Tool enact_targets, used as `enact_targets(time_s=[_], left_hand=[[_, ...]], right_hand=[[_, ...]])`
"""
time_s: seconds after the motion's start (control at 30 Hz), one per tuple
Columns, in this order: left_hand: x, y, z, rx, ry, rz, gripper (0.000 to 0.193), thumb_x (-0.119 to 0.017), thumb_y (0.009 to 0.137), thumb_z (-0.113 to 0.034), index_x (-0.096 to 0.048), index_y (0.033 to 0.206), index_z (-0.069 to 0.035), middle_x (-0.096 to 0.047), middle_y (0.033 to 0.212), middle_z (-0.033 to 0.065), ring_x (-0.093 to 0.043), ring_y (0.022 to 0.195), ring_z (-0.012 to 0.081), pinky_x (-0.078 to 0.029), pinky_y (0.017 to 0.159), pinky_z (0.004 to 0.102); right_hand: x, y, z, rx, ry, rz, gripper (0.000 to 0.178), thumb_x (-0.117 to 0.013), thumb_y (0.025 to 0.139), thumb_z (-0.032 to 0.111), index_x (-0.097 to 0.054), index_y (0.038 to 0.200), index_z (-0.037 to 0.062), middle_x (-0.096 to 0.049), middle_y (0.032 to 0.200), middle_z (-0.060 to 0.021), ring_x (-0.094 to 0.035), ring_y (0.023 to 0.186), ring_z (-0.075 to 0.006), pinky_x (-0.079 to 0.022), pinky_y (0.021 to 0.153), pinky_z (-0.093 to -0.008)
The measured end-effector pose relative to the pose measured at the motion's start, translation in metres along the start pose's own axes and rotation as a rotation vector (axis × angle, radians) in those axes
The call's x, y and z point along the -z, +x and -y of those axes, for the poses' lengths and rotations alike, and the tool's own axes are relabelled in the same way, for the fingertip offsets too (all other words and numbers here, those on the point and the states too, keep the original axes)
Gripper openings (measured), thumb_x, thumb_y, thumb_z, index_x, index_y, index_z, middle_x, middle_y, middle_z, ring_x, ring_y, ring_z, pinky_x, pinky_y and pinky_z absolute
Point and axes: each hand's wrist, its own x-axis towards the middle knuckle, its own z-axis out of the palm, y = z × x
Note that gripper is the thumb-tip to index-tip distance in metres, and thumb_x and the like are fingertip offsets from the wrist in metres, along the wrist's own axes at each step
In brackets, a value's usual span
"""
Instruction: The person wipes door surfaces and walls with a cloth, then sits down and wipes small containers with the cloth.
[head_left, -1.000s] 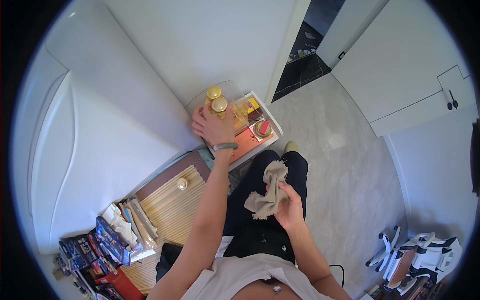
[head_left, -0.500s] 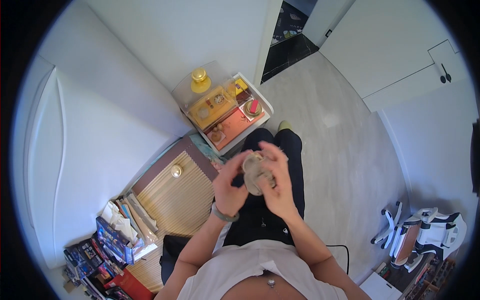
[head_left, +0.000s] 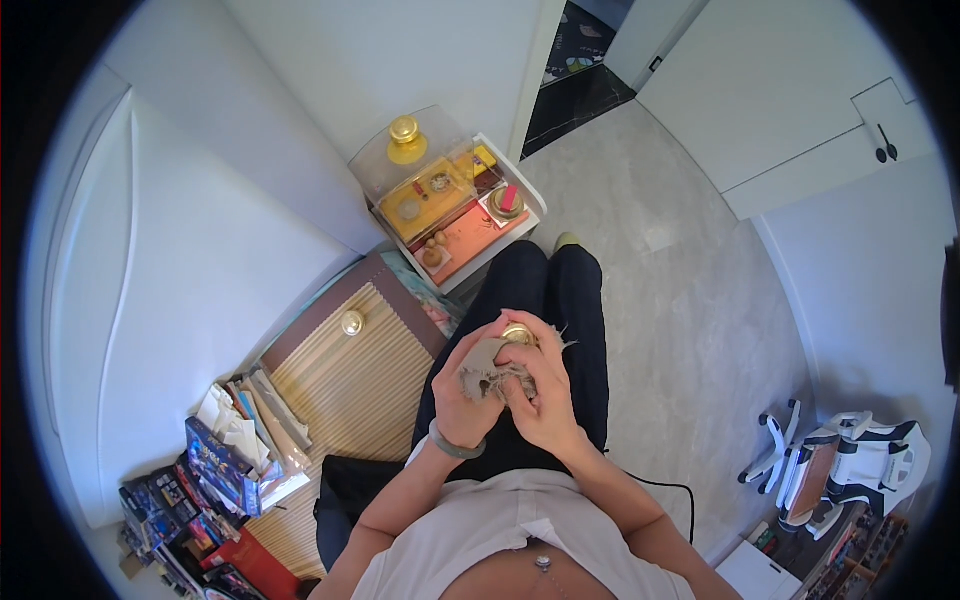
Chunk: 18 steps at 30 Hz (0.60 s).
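Over my lap I hold a small, round gold-coloured metal piece [head_left: 517,333] wrapped partly in a grey cloth [head_left: 482,368] with frayed edges. My left hand [head_left: 460,400] is closed round the metal piece and cloth from the left. From the other side, my right hand [head_left: 547,395] grips the cloth, its fingers bent into the folds. Only the top of the gold piece shows between my fingertips; its full shape is hidden.
Ahead stands a small white cabinet [head_left: 535,205] bearing a gold cup-shaped piece [head_left: 405,140], a brown gourd [head_left: 433,255] and a bowl [head_left: 505,203]. At left, a slatted mat [head_left: 370,390] carries a gold round piece [head_left: 352,322], papers and boxes [head_left: 222,467]. A white chair [head_left: 880,465] stands right.
My hands have drawn closer together and slightly lower, and the cloth is now bunched. The gold piece shows more clearly at the fingertips. My view has shifted slightly.
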Motion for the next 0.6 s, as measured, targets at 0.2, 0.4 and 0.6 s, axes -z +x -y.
enact_targets(time_s=[0.2,0.4,0.6], left_hand=[[0.01,-0.003,0.0,-0.105,0.182,0.092,0.051,-0.072,0.07,0.007,-0.061,0.119,-0.001,-0.066,0.112,0.0116,-0.067,0.094,0.0199,-0.055,0.081,0.0284],[0.006,-0.002,-0.003,0.056,-0.048,0.059,0.056,-0.073,0.069,0.009,-0.06,0.122,0.0,-0.066,0.113,0.012,-0.067,0.095,0.0168,-0.055,0.082,0.0257],[0.013,0.004,-0.009,0.056,-0.091,0.014,0.056,-0.074,0.07,0.01,-0.06,0.123,0.0,-0.065,0.114,0.0114,-0.065,0.095,0.0143,-0.055,0.082,0.0251]], right_hand=[[-0.003,0.007,0.001,-0.118,0.005,-0.202,0.027,-0.056,0.08,-0.005,-0.058,0.106,0.0005,-0.06,0.101,-0.0179,-0.06,0.088,-0.0339,-0.048,0.081,-0.0352],[0.003,-0.004,-0.019,-0.381,0.449,-0.229,0.022,-0.05,0.091,-0.001,-0.055,0.112,0.0009,-0.061,0.106,-0.0112,-0.057,0.095,-0.0132,-0.045,0.086,-0.0256],[0.002,0.004,0.004,-0.038,0.334,-0.081,0.021,-0.05,0.078,-0.01,-0.053,0.095,0.0005,-0.058,0.125,-0.0209,-0.059,0.106,-0.024,-0.044,0.092,-0.0289]])
